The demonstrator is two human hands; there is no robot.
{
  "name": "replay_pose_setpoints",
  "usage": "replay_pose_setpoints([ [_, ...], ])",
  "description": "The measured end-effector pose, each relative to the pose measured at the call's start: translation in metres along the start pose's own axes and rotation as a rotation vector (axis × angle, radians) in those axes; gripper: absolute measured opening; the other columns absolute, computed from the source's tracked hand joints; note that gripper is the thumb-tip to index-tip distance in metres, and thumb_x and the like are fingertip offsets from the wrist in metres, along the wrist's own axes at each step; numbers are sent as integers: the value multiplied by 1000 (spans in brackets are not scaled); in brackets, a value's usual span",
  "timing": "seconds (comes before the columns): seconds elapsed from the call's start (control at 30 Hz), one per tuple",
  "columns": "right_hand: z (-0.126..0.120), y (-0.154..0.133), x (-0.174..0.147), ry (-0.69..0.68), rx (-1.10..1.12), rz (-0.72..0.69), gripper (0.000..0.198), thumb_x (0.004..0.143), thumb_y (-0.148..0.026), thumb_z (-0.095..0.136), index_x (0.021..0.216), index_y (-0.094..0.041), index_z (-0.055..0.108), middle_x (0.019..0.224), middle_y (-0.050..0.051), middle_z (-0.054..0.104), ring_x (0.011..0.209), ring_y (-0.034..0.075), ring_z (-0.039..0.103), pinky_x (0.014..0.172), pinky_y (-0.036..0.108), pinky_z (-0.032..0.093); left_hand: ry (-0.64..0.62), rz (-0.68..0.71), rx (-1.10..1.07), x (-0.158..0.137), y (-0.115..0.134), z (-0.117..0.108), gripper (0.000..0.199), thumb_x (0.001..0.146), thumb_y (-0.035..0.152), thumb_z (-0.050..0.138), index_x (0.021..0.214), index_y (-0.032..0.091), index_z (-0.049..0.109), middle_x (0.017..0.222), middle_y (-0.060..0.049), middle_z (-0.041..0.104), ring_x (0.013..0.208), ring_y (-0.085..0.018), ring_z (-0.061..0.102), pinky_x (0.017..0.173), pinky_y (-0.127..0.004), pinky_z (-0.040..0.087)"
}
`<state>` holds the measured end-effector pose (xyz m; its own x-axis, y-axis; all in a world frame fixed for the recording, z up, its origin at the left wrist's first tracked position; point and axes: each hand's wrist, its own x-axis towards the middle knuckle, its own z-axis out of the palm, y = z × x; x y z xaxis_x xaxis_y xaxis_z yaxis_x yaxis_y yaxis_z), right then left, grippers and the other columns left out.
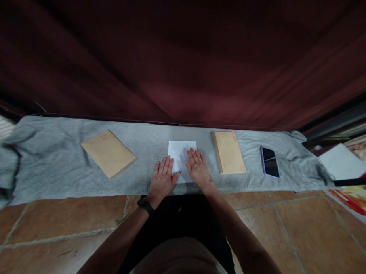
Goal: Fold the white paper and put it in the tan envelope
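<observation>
A sheet of white paper [180, 149] lies in front of me on a grey cloth. My left hand [163, 177] is flat with fingers stretched out, its thumb side on the paper's left edge and the rest beside it. On the paper's right part rests my right hand [197, 166], palm down, fingers extended. Both hands cover portions of the sheet. Just right of it sits a thick stack of brown envelopes [230, 152]. Farther left, a brown envelope [108, 153] lies at an angle, apart from both hands.
The grey cloth [57, 164] covers a long narrow surface, with wrinkled ends. A phone [270, 162] in a purple case lies to the right of the stack. Behind hangs a dark red curtain [186, 72]. Brown floor tiles [76, 213] show below the front edge.
</observation>
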<state>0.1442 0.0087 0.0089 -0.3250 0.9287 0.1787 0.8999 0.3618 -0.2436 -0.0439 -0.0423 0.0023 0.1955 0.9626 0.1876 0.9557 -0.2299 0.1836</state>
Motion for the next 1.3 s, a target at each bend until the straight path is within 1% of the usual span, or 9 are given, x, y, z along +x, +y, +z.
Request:
replay_pose_setpoints([
  [0.1, 7, -11, 20, -48, 36, -123, 53, 108, -41, 33, 155, -19, 40, 163, 6, 35, 151, 23, 32, 126, 44, 22, 3, 0, -9, 0, 0, 0, 67, 101, 46, 36, 156, 7, 35, 160, -17, 39, 151, -31, 32, 124, -53, 23],
  [0.2, 18, -15, 35, -76, 38, -153, 52, 108, -42, 34, 154, -20, 42, 164, 5, 33, 151, 25, 33, 126, 46, 21, 4, 0, -14, 0, 0, -1, 67, 101, 45, 36, 156, 8, 35, 159, -17, 40, 151, -30, 32, 124, -53, 23],
  [0.37, 31, -4, 52, -48, 12, -76, 53, 107, -42, 36, 156, -21, 39, 164, 7, 32, 151, 25, 32, 125, 47, 23, -5, -6, -11, -1, 2, -3, 66, 101, 44, 36, 155, 8, 36, 160, -17, 38, 151, -30, 31, 124, -52, 22],
  [0.63, 29, 23, 59, 16, -7, 81, 59, 107, -42, 30, 156, -9, 35, 162, 15, 35, 150, 28, 33, 124, 48, 21, -14, -5, 5, -1, 2, -6, 66, 102, 46, 35, 156, 8, 35, 162, -15, 36, 152, -29, 30, 125, -51, 21],
  [0.73, 26, 32, 58, 25, -15, 113, 61, 107, -42, 29, 156, -6, 34, 162, 17, 34, 150, 29, 32, 123, 48, 21, -13, -8, -1, -1, 2, -7, 66, 102, 46, 34, 156, 8, 35, 162, -14, 35, 152, -29, 30, 125, -51, 21],
  [0.93, 17, 42, 51, 52, -24, 154, 60, 107, -40, 29, 154, -4, 38, 160, 20, 37, 149, 29, 34, 122, 51, 24, -10, -12, -20, -1, 2, -4, 67, 101, 46, 36, 157, 9, 34, 162, -15, 36, 152, -30, 30, 125, -53, 22],
  [1.03, 12, 38, 36, 73, -24, 147, 61, 107, -40, 30, 155, -3, 35, 160, 21, 36, 150, 30, 33, 122, 51, 25, -8, -8, -17, -1, 2, -3, 67, 101, 46, 35, 157, 9, 33, 161, -15, 37, 152, -30, 31, 125, -53, 22],
  [1.13, 10, 27, 13, 65, -12, 74, 60, 107, -40, 31, 158, -8, 30, 163, 16, 34, 150, 29, 32, 122, 51, 25, -17, -2, -18, -1, 0, -3, 67, 102, 47, 33, 157, 8, 34, 161, -16, 37, 152, -30, 31, 125, -52, 22],
  [1.3, 11, 13, -13, 37, -5, 36, 57, 107, -38, 33, 158, -11, 33, 161, 14, 38, 150, 27, 33, 123, 50, 24, -5, -32, -28, 2, 4, -6, 65, 104, 44, 27, 155, 5, 36, 160, -19, 38, 152, -31, 28, 124, -56, 20],
])
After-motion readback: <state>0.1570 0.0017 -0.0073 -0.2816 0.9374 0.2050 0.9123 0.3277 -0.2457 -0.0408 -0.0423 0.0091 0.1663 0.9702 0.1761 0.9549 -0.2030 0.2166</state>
